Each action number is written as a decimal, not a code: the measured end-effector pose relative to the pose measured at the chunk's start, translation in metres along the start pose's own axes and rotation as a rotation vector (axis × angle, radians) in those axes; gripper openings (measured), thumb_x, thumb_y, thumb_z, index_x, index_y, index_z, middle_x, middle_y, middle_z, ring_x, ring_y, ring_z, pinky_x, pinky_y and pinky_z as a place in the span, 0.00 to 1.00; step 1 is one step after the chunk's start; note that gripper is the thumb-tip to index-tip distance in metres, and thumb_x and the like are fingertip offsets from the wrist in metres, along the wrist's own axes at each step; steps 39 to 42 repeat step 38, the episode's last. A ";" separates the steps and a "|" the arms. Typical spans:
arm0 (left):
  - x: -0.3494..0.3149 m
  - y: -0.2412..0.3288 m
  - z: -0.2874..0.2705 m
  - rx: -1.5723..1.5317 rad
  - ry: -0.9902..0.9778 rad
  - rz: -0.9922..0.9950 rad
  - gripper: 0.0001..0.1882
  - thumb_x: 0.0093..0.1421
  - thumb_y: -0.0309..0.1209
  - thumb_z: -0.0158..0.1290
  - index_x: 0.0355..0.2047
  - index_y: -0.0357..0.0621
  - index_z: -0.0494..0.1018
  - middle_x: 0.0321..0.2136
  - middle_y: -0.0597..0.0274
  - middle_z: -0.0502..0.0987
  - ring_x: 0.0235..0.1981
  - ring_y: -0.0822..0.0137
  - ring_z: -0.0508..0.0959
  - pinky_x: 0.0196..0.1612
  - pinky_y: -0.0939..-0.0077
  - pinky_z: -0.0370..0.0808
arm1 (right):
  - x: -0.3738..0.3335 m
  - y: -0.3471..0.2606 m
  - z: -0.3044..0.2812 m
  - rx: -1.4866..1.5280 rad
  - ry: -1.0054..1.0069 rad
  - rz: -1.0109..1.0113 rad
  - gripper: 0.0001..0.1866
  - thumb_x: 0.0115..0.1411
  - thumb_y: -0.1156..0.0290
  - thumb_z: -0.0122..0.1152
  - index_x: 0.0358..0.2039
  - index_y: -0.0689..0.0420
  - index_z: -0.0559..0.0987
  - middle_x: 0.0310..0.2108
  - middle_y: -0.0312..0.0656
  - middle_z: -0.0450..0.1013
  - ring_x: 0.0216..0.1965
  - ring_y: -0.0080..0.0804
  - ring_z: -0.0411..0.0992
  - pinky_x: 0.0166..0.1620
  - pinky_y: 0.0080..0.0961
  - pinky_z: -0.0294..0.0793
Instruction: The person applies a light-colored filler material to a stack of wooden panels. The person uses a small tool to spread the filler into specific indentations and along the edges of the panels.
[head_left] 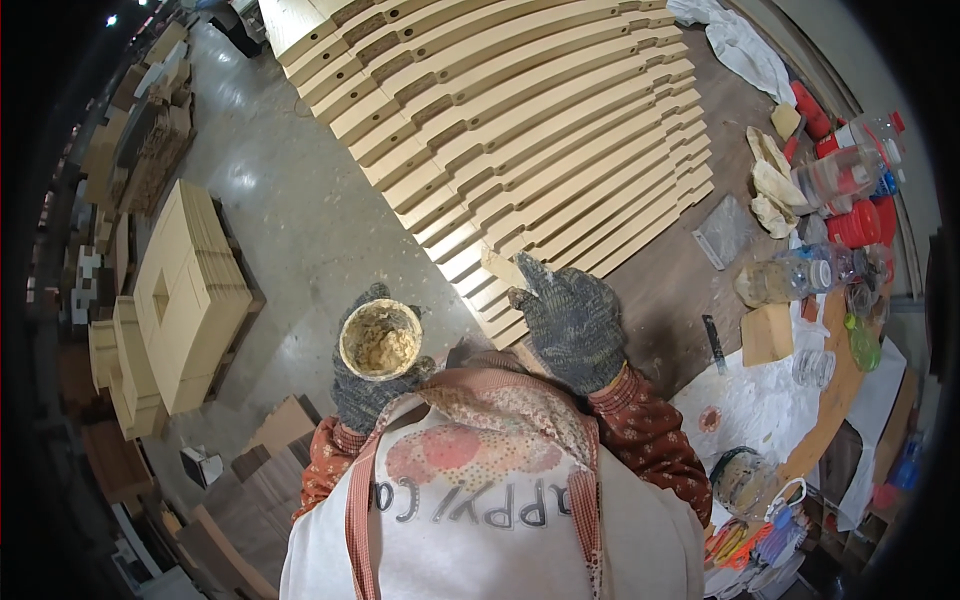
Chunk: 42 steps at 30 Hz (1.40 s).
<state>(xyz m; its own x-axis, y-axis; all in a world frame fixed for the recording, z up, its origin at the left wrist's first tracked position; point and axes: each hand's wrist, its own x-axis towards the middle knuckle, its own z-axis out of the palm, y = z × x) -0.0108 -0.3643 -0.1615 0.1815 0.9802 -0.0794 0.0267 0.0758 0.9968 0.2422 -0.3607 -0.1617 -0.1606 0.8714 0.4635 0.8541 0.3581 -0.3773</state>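
My left hand (362, 398), in a dark grey knitted glove, is wrapped round a small round tub (381, 377). Inside the tub is lumpy pale-yellow paste (390, 345) that looks like wood filler. My right hand (575, 325), in a matching glove, is at the near end of a row of pale wooden slats (520, 190). Its thumb and index finger point toward the slat ends, with a thin, light-coloured flat piece beside the fingertips; what the fingers grip is hard to make out. The slats lie side by side, with notches and dark holes near their ends.
On the right of the brown table (680, 290) lie clear plastic bottles (785, 280), a black-handled tool (715, 345), a beige block (766, 335) and white sheeting (750, 400). Stacked boards (195, 300) stand on the floor at left. Another person's legs (235, 30) show at the far left.
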 end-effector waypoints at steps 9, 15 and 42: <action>0.000 0.006 0.003 -0.076 0.024 -0.040 0.47 0.39 0.22 0.69 0.59 0.41 0.56 0.45 0.54 0.73 0.42 0.66 0.75 0.44 0.72 0.75 | 0.004 0.001 -0.016 0.105 0.039 0.024 0.15 0.53 0.68 0.60 0.41 0.59 0.77 0.21 0.45 0.69 0.24 0.39 0.69 0.28 0.32 0.68; -0.002 0.003 0.002 -0.073 0.030 -0.015 0.48 0.39 0.21 0.68 0.60 0.41 0.55 0.46 0.53 0.73 0.42 0.66 0.75 0.44 0.72 0.75 | 0.014 -0.011 -0.015 0.038 -0.057 0.083 0.15 0.53 0.68 0.61 0.41 0.60 0.77 0.20 0.43 0.69 0.23 0.39 0.68 0.28 0.33 0.68; -0.005 -0.014 -0.020 0.164 0.051 -0.117 0.47 0.40 0.30 0.70 0.59 0.37 0.56 0.49 0.55 0.70 0.47 0.66 0.72 0.51 0.73 0.70 | -0.031 0.005 -0.008 -0.008 -0.177 0.185 0.19 0.53 0.62 0.62 0.47 0.49 0.76 0.19 0.42 0.67 0.23 0.39 0.67 0.29 0.36 0.66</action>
